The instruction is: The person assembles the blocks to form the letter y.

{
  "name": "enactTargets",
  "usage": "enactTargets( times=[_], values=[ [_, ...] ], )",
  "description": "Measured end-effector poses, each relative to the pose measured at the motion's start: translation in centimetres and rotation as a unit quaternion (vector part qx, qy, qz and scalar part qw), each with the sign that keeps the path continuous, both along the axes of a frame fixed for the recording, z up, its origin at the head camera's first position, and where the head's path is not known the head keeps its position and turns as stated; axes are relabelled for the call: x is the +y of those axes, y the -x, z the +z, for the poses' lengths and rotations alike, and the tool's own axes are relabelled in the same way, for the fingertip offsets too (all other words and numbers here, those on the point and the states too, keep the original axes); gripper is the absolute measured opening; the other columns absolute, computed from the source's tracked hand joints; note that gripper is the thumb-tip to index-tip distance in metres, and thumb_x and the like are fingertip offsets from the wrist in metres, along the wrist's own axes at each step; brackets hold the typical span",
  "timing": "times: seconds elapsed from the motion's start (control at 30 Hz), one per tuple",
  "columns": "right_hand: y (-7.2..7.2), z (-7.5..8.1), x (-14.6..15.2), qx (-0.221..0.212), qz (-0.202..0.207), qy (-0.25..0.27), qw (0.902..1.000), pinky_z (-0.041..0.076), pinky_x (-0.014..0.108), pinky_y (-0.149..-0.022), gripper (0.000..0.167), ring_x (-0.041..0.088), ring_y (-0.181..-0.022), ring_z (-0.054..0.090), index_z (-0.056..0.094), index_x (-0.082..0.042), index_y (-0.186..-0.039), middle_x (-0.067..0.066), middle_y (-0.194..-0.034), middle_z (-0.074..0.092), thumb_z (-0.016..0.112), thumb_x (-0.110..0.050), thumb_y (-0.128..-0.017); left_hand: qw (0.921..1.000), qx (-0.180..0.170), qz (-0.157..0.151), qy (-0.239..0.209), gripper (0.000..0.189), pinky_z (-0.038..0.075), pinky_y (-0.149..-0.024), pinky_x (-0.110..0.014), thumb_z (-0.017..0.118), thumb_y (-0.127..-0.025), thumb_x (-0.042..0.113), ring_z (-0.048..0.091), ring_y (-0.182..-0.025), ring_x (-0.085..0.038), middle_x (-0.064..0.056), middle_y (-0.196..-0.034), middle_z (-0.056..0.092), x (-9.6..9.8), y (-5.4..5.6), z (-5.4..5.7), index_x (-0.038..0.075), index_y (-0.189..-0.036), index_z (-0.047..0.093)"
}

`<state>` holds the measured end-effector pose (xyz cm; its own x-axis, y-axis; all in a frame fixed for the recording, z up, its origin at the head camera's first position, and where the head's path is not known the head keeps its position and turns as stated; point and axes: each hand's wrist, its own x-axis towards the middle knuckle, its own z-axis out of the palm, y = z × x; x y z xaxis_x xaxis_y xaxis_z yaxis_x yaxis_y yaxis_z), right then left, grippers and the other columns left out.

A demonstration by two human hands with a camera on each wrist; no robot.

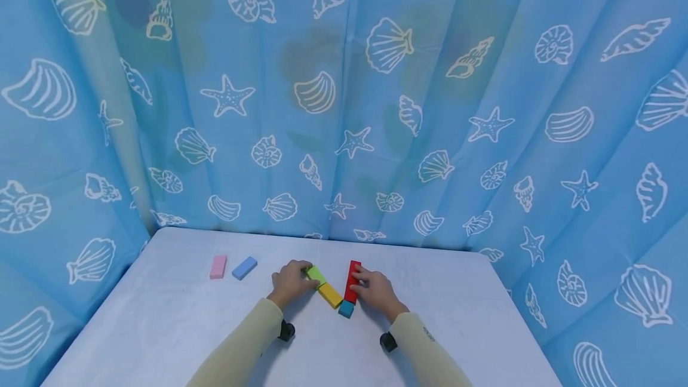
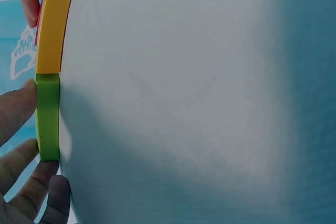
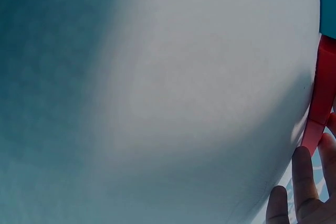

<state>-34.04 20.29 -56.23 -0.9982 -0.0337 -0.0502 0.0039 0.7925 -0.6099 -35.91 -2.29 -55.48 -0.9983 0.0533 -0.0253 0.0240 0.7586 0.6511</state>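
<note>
My left hand (image 1: 292, 284) holds a light green block (image 2: 48, 116) between thumb and fingers, one fingertip at its far end. That block meets a yellow block (image 1: 330, 295) end to end on the table. The yellow block's near end comes up to a small teal block (image 1: 346, 309). From the teal block a red length (image 1: 352, 282) runs away from me; a seam in the right wrist view suggests two red blocks. My right hand (image 1: 378, 292) grips the red far part (image 3: 313, 135) from the right side. Together the blocks form a V shape.
A pink block (image 1: 218, 267) and a blue block (image 1: 245, 268) lie apart on the left of the white-covered table (image 1: 177, 315). Behind the table's back edge hangs a blue curtain (image 1: 344, 196) with white shell prints, continuing along both sides.
</note>
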Motion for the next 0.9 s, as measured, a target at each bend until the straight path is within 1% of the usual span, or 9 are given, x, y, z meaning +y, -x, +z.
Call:
enactTargets(
  times=[0.13,0.43,0.9],
  values=[
    [-0.05,0.15,0.03,0.002,0.0,-0.002,1.0,0.055,0.046,-0.093,0.049,0.034,-0.137,0.044,0.062,-0.02,-0.135,-0.002,-0.147,0.053,0.075,-0.022,-0.088,1.0,0.003,-0.002,0.002,0.05,0.035,-0.101,-0.062,0.082,-0.08,0.031,0.057,-0.112,-0.032,-0.013,-0.123,0.065,0.1,0.05,0.13,0.011,-0.123,0.068],
    [-0.14,0.27,0.02,0.0,0.002,0.001,1.0,0.055,0.044,-0.093,0.049,0.034,-0.137,0.045,0.061,-0.02,-0.136,-0.002,-0.147,0.053,0.074,-0.022,-0.089,0.9999,-0.004,0.001,0.015,0.051,0.037,-0.099,-0.06,0.082,-0.08,0.033,0.056,-0.111,-0.032,-0.013,-0.125,0.064,0.24,0.07,0.16,0.011,-0.124,0.067],
    [-0.16,0.17,0.0,0.004,0.006,0.003,1.0,0.055,0.045,-0.093,0.049,0.035,-0.138,0.044,0.061,-0.019,-0.136,-0.002,-0.148,0.053,0.074,-0.022,-0.089,1.0,-0.002,-0.006,0.007,0.05,0.036,-0.1,-0.06,0.081,-0.081,0.032,0.056,-0.112,-0.032,-0.014,-0.125,0.064,-0.02,0.0,-0.08,0.012,-0.124,0.067]
  ],
)
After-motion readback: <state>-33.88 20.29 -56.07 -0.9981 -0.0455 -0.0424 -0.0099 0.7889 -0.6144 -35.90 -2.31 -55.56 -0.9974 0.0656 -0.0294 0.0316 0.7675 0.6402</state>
